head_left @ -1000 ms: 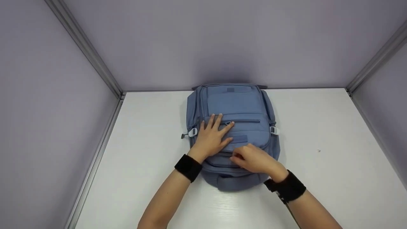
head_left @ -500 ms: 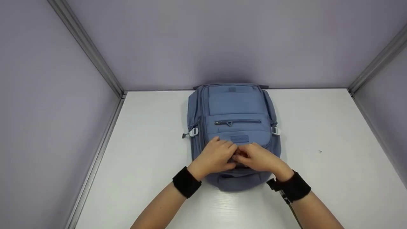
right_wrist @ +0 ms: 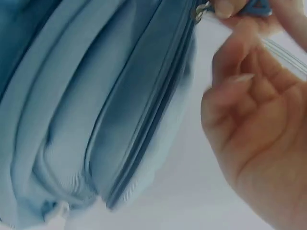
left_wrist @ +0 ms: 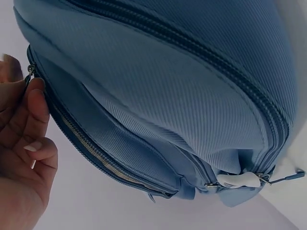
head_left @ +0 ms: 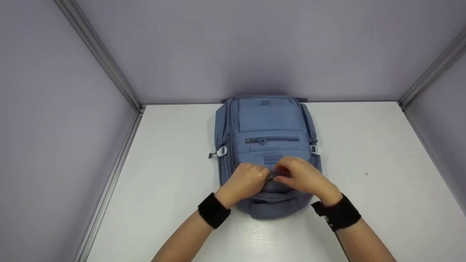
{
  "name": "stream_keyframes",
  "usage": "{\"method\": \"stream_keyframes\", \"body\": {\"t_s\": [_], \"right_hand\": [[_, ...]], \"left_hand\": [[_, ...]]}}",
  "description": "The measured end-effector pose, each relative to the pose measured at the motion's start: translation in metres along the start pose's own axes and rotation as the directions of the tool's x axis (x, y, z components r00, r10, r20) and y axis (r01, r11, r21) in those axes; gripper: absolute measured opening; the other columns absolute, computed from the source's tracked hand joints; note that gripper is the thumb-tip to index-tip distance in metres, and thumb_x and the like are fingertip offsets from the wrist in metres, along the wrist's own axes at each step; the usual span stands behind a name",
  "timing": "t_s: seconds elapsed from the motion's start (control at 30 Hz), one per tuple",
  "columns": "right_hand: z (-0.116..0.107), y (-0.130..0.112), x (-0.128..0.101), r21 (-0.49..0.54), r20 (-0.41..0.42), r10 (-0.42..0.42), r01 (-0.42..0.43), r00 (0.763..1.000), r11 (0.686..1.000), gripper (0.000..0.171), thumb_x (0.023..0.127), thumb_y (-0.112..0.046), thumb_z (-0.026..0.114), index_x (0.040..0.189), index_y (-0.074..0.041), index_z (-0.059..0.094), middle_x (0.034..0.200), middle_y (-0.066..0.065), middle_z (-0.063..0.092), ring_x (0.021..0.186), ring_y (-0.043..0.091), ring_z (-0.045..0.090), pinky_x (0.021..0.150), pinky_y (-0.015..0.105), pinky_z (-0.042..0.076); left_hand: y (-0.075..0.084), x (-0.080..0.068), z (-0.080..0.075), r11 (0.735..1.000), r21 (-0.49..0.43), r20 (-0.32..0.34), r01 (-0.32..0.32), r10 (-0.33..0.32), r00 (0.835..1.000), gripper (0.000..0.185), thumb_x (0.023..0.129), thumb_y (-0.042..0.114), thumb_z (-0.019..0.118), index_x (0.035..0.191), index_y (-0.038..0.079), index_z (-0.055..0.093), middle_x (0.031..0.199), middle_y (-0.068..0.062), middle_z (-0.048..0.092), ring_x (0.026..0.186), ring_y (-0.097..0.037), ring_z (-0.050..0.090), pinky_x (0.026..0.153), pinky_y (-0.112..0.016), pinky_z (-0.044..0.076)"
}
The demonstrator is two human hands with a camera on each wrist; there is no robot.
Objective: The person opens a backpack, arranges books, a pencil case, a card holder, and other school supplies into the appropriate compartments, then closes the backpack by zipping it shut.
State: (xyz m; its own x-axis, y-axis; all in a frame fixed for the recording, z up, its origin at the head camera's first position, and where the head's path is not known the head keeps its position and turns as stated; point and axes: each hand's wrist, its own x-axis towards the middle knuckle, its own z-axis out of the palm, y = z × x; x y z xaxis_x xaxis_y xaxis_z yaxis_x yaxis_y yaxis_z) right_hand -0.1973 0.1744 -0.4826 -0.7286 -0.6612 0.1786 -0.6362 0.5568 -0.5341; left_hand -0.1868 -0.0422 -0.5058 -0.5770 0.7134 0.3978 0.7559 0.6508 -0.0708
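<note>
Left hand: my left hand (head_left: 247, 178) sat curled on the near end of the blue backpack (head_left: 267, 123), fingertips bunched against the zip line just beside the puller; from the left wrist view a fingertip (left_wrist: 37, 98) lay on the zipper track (left_wrist: 91, 153), but I could not tell whether it truly pinched the fabric or only pressed it.

Backpack: it lay flat on the white worktop (head_left: 364, 153), stretching away from both hands toward the back wall, its near end under my fingers.

Zipper puller: the small metal puller (head_left: 272, 177) sat between the two hands, touching the right hand's fingertips.

Right hand: my right hand (head_left: 302, 176) was closed in a fine pinch on the puller; the right wrist view showed the thumb and forefinger tips (right_wrist: 225, 8) nipped on the metal tab (right_wrist: 200, 11), the other fingers loosely curled.

Front pocket zip: a shorter zip (head_left: 272, 139) lay beyond both hands, closed and untouched.

Side buckles: white clips (head_left: 221, 151) (head_left: 314, 149) sat one to the far side of each hand.

How I judged the step should go: hold the fabric taut with the left hand close beside the slider, pull the tab along the line of the teeth rather than upward, and follow the curve slowly so the cloth does not snag.
</note>
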Motion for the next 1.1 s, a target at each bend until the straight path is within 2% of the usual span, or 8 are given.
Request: {"method": "stream_keyframes", "body": {"t_s": [0.07,0.13,0.23,0.33,0.53,0.7,0.93,1.1], "right_hand": [[0.002,0.006,-0.001,-0.136,-0.068,-0.032,0.023,0.997,0.990,0.024,0.081,-0.021,0.083,0.097,-0.011,0.068,0.091,-0.001,0.059,0.084,0.017,0.057,0.075,0.038,0.048],[0.005,0.011,-0.002,-0.228,-0.103,-0.069,0.044,0.992,0.973,0.030,0.076,-0.020,0.087,0.098,-0.010,0.069,0.098,0.002,0.059,0.092,0.022,0.058,0.080,0.043,0.047],[0.010,0.017,-0.001,-0.300,-0.118,-0.111,0.071,0.987,0.951,0.031,0.073,-0.020,0.089,0.096,-0.011,0.070,0.098,0.004,0.060,0.093,0.026,0.058,0.080,0.046,0.045],[0.014,0.023,-0.001,-0.341,-0.124,-0.141,0.092,0.982,0.936,0.025,0.075,-0.020,0.088,0.091,-0.012,0.070,0.093,0.002,0.062,0.088,0.024,0.059,0.076,0.043,0.043],[0.021,0.033,-0.004,-0.333,-0.145,-0.206,0.148,0.968,0.931,0.017,0.078,-0.016,0.084,0.083,-0.015,0.068,0.080,-0.003,0.062,0.074,0.017,0.060,0.069,0.038,0.039],[0.022,0.034,-0.004,-0.312,-0.148,-0.214,0.160,0.966,0.937,0.015,0.080,-0.016,0.083,0.083,-0.016,0.068,0.079,-0.004,0.061,0.073,0.016,0.060,0.068,0.037,0.038],[0.021,0.034,-0.004,-0.284,-0.128,-0.191,0.148,0.973,0.947,0.013,0.080,-0.015,0.082,0.084,-0.015,0.069,0.080,-0.004,0.063,0.074,0.016,0.060,0.069,0.037,0.038],[0.020,0.033,-0.003,-0.263,-0.112,-0.161,0.127,0.981,0.956,0.013,0.081,-0.015,0.082,0.083,-0.015,0.070,0.080,-0.005,0.063,0.074,0.015,0.060,0.070,0.038,0.040]], "left_hand": [[0.000,-0.001,0.000,1.000,0.017,-0.014,0.006,-0.006,1.000,0.021,0.090,0.014,0.065,0.070,0.014,0.059,0.063,0.003,0.058,0.050,-0.015,0.055,0.047,-0.032,0.046],[0.000,-0.002,0.000,1.000,0.024,-0.024,0.018,-0.017,1.000,0.022,0.090,0.014,0.065,0.069,0.014,0.059,0.061,0.003,0.058,0.049,-0.015,0.055,0.046,-0.032,0.045],[0.000,-0.003,-0.001,0.999,0.026,-0.030,0.035,-0.034,0.999,0.023,0.091,0.016,0.065,0.069,0.014,0.061,0.059,0.003,0.058,0.048,-0.014,0.055,0.045,-0.033,0.045],[0.001,-0.005,-0.001,0.999,0.011,-0.025,0.051,-0.051,0.998,0.024,0.092,0.019,0.064,0.069,0.014,0.063,0.058,0.003,0.058,0.047,-0.015,0.054,0.044,-0.033,0.044],[-0.004,-0.012,-0.002,0.996,-0.037,-0.012,0.082,-0.083,0.996,0.029,0.093,0.017,0.064,0.065,0.014,0.057,0.055,0.003,0.054,0.045,-0.014,0.053,0.043,-0.033,0.044],[-0.015,-0.019,-0.006,0.989,-0.079,0.010,0.124,-0.123,0.992,0.028,0.092,0.017,0.067,0.065,0.014,0.058,0.055,0.003,0.055,0.047,-0.015,0.055,0.045,-0.034,0.045],[-0.039,-0.035,-0.017,0.975,-0.076,0.032,0.208,-0.206,0.978,0.020,0.087,0.019,0.072,0.068,0.013,0.069,0.062,0.002,0.065,0.054,-0.019,0.063,0.047,-0.037,0.047],[-0.062,-0.047,-0.022,0.956,-0.061,0.031,0.287,-0.285,0.958,0.012,0.085,0.017,0.075,0.073,0.013,0.074,0.066,0.001,0.067,0.058,-0.020,0.064,0.049,-0.038,0.049]]}}
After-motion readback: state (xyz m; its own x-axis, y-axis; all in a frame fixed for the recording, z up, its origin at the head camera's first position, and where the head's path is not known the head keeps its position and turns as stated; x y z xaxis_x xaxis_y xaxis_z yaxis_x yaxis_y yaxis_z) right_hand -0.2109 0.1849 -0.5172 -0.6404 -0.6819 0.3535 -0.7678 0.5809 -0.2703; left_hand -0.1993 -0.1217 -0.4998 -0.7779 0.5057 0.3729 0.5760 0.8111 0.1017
